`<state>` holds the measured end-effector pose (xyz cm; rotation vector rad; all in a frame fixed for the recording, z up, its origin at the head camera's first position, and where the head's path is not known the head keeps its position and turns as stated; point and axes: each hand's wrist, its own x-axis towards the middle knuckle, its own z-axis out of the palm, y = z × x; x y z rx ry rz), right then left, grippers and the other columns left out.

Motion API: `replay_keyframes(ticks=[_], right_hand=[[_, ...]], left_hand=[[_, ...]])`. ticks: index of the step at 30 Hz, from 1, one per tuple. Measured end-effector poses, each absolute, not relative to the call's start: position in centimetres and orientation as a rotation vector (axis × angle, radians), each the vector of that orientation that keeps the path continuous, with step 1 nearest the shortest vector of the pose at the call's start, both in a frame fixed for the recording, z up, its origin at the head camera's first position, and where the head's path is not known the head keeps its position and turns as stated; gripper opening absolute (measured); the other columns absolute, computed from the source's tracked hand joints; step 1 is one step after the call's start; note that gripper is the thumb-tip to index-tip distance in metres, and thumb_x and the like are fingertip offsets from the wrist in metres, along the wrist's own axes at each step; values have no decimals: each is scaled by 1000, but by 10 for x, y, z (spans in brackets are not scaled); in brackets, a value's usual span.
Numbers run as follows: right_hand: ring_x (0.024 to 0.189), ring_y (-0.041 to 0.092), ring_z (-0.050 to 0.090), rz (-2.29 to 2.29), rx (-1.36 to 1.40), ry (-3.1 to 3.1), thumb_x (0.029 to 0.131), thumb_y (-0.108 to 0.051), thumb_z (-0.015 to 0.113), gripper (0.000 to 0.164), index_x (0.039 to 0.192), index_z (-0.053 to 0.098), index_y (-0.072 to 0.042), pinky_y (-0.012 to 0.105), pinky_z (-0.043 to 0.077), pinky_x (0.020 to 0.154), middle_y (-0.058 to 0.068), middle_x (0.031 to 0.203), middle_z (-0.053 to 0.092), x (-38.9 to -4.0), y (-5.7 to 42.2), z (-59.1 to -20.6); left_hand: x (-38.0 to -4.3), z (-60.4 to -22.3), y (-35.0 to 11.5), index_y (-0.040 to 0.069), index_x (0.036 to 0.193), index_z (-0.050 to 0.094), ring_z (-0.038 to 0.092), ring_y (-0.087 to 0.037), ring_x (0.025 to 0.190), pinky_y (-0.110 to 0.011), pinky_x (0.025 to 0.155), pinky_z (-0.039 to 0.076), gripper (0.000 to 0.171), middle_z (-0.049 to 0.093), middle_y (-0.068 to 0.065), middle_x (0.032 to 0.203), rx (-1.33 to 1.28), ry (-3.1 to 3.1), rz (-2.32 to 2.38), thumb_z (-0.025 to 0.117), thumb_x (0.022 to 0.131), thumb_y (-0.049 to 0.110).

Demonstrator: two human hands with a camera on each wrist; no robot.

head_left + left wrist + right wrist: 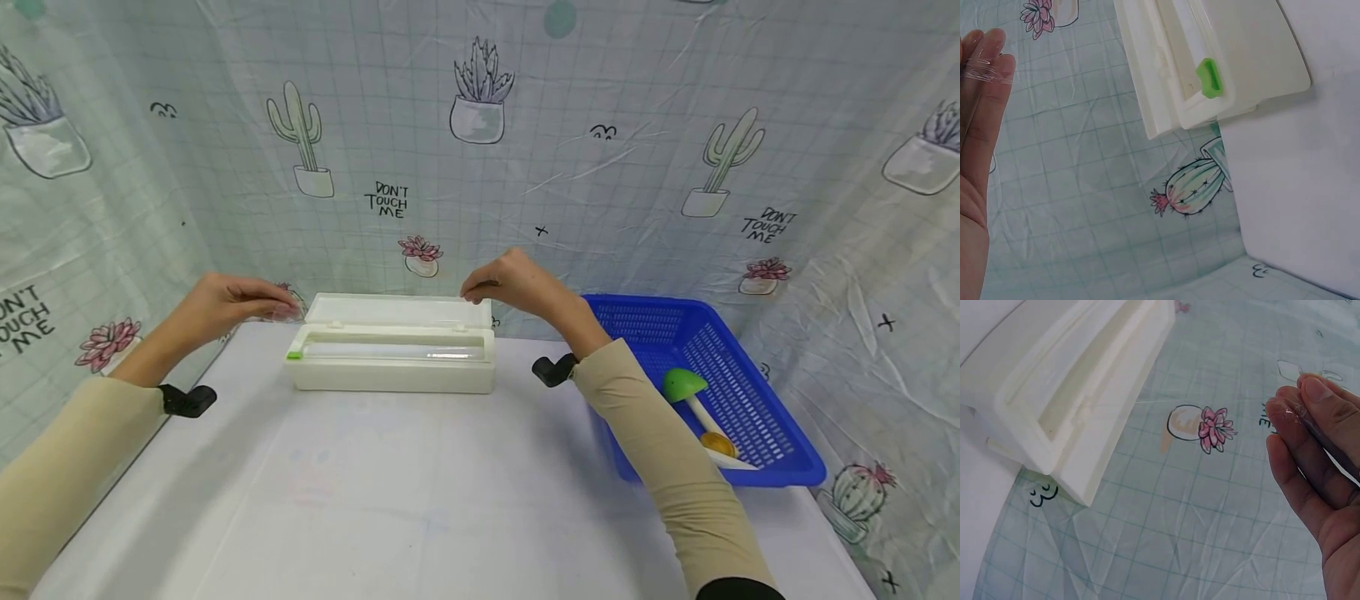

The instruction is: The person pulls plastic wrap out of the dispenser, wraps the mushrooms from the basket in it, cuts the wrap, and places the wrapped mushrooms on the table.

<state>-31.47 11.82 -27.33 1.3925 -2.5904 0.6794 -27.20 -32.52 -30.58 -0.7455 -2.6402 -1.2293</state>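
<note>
The left arm [82, 454] and right arm [678, 475] are slanting forward and inward. The left hand [228, 302] is pointing inward, pinching at its fingertips; the right hand [517, 283] is bending inward, thumb and fingertips pinching together.

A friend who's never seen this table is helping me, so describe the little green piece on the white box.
On the white table, find the long white box, its lid open. In the head view, the green piece sits at the left end of its front edge. It is the box's only visible green part, much smaller than the green dome in the blue basket.
</note>
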Motion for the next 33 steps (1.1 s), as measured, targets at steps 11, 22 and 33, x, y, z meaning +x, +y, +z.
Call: replay_keyframes(ticks=[11,22,33], right_hand=[[85,12,74,658,1402,-2537,95,-9,72,14,106,80,-5,26,58,76,5,97,78,-309,117,-264],[86,14,75,635,1447,-2460,93,-7,73,13,103,80,-5,25,58,76,6,98,78,-298,112,-253],[89,15,75,596,1478,-2389,93,-6,73,12,103,80,-5,26,58,78,5,99,78,-291,109,-242]], left_hand=[[-264,-294,-327,5,110,78,75,-11,87,-20,75,58,16,78,-5,100,-714,-2657,-1181,68,97,6],[-259,-287,-333,7,115,76,74,-8,92,-16,79,55,20,78,-2,105,-618,-2714,-1198,70,98,16],[-252,-280,-338,9,115,77,72,-4,93,-11,79,52,20,77,4,108,-628,-2690,-1120,70,98,17]])
